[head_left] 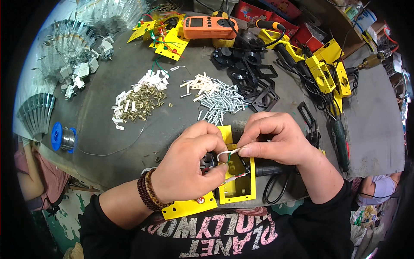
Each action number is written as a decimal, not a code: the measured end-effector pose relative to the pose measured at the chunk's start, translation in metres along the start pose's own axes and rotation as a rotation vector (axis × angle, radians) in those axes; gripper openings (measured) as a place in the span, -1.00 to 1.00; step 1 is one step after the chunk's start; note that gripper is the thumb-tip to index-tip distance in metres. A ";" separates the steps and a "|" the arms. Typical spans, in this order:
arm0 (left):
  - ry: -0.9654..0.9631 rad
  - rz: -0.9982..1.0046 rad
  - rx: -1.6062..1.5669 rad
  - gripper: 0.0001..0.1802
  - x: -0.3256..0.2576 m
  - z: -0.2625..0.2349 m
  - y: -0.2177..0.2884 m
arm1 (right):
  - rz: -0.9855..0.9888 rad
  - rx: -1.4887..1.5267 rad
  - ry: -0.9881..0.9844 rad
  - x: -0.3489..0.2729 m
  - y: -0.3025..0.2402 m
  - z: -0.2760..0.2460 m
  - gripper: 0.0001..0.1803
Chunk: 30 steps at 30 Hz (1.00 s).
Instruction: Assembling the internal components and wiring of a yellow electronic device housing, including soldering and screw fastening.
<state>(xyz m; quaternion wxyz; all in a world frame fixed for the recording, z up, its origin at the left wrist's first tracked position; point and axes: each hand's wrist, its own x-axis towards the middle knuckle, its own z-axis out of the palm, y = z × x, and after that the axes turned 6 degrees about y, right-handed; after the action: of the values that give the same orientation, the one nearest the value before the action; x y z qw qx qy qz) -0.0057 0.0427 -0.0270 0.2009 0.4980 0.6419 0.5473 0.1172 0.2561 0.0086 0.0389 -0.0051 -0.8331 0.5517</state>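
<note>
Both my hands are closed in pinches over an open yellow metal box (253, 181) near the table's front edge. My right hand (274, 140) grips the end of a white wire (222, 152) between thumb and fingertips. That wire curves over to my left hand (192, 155), whose thumb and forefinger pinch it, with a short green wire (229, 158) beside it. Below the fingers, a red-and-white wire (235, 177) crosses the box opening. A yellow plate (189, 209) with holes lies left of the box, partly under my left wrist. A black cable grip (269, 170) sticks out of the box's right side.
Beyond my hands lie piles of screws (221, 101), brass-coloured terminals (140, 103) and black frames (252, 69). An orange meter (209, 27) stands at the back. A solder spool (63, 137) sits left; more yellow boxes (321, 73) and a green-handled tool (340, 144) lie right.
</note>
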 end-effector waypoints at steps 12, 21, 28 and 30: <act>0.030 0.039 0.037 -0.81 -0.004 -0.001 0.002 | 0.002 -0.229 0.097 -0.003 -0.012 0.007 -0.83; -0.010 0.118 0.034 -0.88 -0.005 -0.004 -0.003 | -0.036 -0.220 0.097 -0.009 -0.008 0.003 -0.87; -0.052 0.072 -0.009 -0.87 -0.003 -0.007 -0.003 | -0.075 -0.148 0.025 -0.004 -0.007 0.005 -0.85; -0.072 0.050 -0.034 -0.86 -0.003 -0.008 -0.003 | -0.027 -0.114 0.095 -0.004 -0.005 0.006 -0.88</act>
<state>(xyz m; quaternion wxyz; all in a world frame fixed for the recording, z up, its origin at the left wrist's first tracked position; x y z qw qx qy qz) -0.0122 0.0365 -0.0285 0.2184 0.5300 0.6122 0.5446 0.1207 0.2486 0.0107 0.0855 -0.0220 -0.8603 0.5020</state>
